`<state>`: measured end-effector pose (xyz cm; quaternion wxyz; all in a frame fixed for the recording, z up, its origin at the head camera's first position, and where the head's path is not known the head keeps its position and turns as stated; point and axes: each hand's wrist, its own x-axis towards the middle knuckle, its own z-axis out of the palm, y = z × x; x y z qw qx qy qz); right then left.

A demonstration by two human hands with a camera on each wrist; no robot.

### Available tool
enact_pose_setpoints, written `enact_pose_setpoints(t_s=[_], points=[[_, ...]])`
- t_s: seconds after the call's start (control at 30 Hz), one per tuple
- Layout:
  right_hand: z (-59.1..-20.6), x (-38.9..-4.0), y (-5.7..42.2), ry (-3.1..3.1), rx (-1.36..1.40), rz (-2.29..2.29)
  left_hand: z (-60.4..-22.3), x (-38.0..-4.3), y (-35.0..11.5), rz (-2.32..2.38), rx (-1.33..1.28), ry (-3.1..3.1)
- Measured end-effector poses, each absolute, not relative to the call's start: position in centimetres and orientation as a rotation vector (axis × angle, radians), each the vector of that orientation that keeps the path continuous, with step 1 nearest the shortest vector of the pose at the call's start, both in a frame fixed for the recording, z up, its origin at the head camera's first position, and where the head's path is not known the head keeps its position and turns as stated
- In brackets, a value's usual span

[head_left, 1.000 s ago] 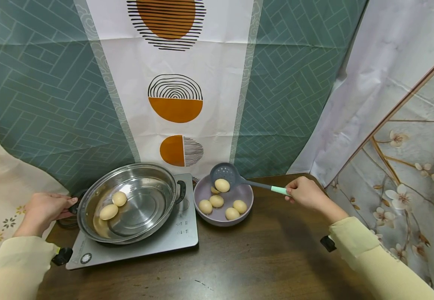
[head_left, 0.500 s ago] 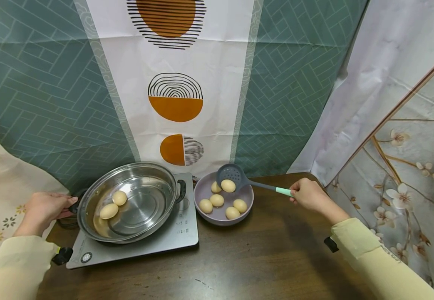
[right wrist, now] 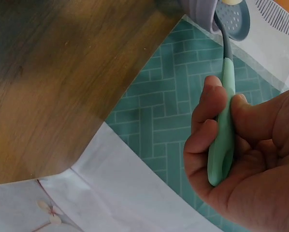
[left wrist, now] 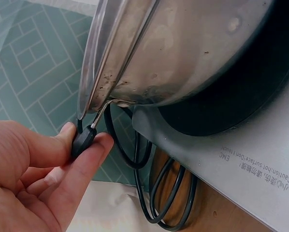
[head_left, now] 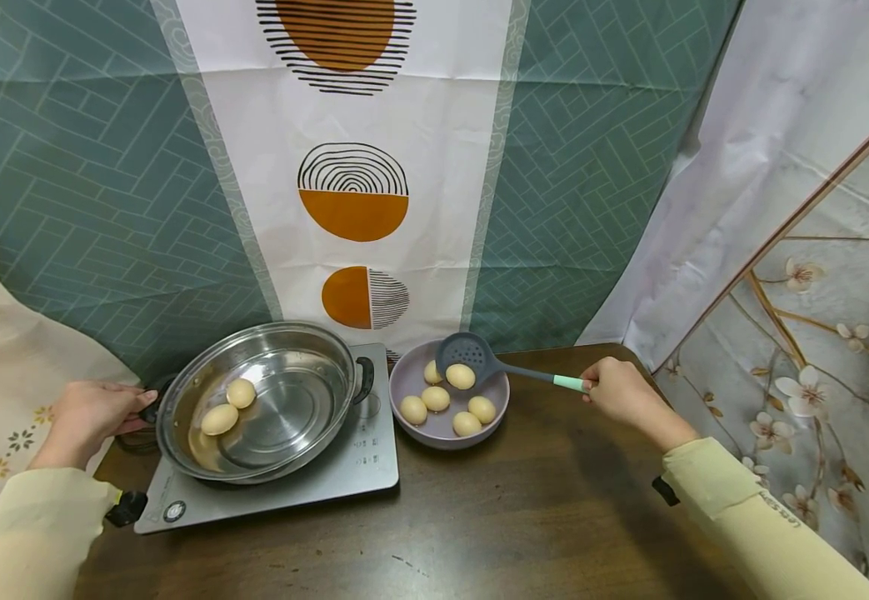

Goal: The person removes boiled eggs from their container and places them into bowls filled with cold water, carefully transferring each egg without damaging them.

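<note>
At the left of the head view my left hand grips the black side handle of a wide steel pot, thumb and fingers pinching it. Two pale eggs lie inside, one being a larger egg. My right hand holds a slotted spoon by its mint-green handle, fingers curled round it. The spoon's grey perforated head is over the mauve bowl, with an egg at its near edge. Several more eggs lie in the bowl, one partly hidden behind the spoon.
The pot stands on a flat silver induction cooktop on a brown wooden table. Black cable loops hang beside the cooktop under the pot handle. A patterned green and white cloth covers the wall behind.
The slotted spoon and the egg at its edge have shifted slightly right and toward me, with my right hand moving along. My left hand keeps its hold on the pot handle.
</note>
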<state>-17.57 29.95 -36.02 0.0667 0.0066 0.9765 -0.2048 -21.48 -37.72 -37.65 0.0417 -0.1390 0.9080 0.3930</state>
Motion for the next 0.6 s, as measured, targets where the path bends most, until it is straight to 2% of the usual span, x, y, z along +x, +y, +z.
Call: enact_pose_setpoints(t_s=[0.6], points=[[-36.63, -17.47, 29.85, 3.061, 0.028, -0.517, -37.61, -21.34, -37.63, 1.232, -0.420, 2.762]])
